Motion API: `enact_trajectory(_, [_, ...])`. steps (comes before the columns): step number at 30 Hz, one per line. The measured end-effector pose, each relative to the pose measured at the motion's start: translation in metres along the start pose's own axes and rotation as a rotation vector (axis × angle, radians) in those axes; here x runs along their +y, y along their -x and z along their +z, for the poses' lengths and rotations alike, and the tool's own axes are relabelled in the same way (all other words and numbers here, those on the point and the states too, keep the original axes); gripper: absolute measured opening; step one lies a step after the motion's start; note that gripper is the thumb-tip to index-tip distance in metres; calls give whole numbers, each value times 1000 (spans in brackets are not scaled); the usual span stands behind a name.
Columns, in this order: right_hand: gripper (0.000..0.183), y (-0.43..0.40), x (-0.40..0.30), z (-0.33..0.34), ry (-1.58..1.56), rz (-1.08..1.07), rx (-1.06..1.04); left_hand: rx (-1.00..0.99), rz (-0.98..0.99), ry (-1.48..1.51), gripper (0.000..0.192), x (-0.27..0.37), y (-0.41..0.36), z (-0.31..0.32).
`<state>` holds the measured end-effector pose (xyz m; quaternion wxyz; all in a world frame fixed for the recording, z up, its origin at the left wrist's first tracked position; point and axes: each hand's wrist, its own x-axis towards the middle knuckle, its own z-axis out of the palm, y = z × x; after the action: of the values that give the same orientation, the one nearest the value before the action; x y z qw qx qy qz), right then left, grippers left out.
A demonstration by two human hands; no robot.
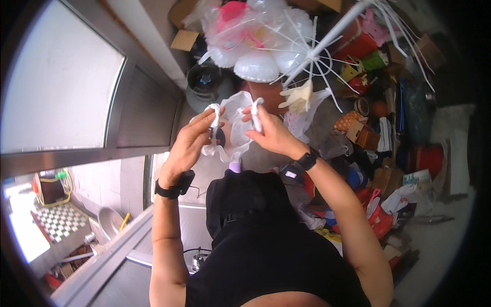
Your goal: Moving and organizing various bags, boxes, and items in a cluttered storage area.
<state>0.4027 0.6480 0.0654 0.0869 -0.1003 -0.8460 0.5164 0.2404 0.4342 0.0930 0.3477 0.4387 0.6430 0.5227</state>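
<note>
A thin white plastic bag (237,105) hangs between my two hands, its mouth spread. My left hand (195,135) grips one twisted handle of it, with the bunched plastic looped around the fingers. The other handle is in my right hand (270,129), held between thumb and fingers. Through the bag's opening something dark and rounded with a pale pinkish area shows; what it is I cannot tell. Just below the bag, the tip of a purple shoe (235,165) sticks out from under my black clothing. Each wrist wears a black band.
Ahead, a white spoked plastic rack (312,53) stands out with a cream rubber glove (301,96) beside it. Behind are white foil balloons (256,66) and a gas cylinder (203,94). A framed door (144,109) is at left. Cartons (387,180) and bags crowd the right.
</note>
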Motion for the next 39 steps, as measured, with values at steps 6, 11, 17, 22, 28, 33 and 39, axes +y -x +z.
enact_trajectory(6, [39, -12, -15, -7, -107, -65, -59, 147, 240, -486, 39, 27, -63, 54])
enact_trajectory(11, [25, -38, 37, -11, -187, -27, 66, 214, 77, -495, 39, 23, -103, 63])
enact_trajectory(17, [22, -36, 32, -45, -510, 208, -50, 251, 117, -476, 40, 24, -124, 77])
enact_trajectory(22, [21, -28, 33, -46, -534, 329, 76, 218, 179, -630, 22, 24, -144, 86])
enact_trajectory(28, [23, -22, 63, -33, -725, 377, 422, 186, 235, -707, 24, 25, -170, 107])
enact_trajectory(33, [28, -18, 76, -29, -579, 505, 435, 156, 127, -915, 23, 15, -179, 113])
enact_trajectory(39, [72, 22, 59, -51, -509, 449, 255, 156, 47, -905, 28, 2, -184, 108])
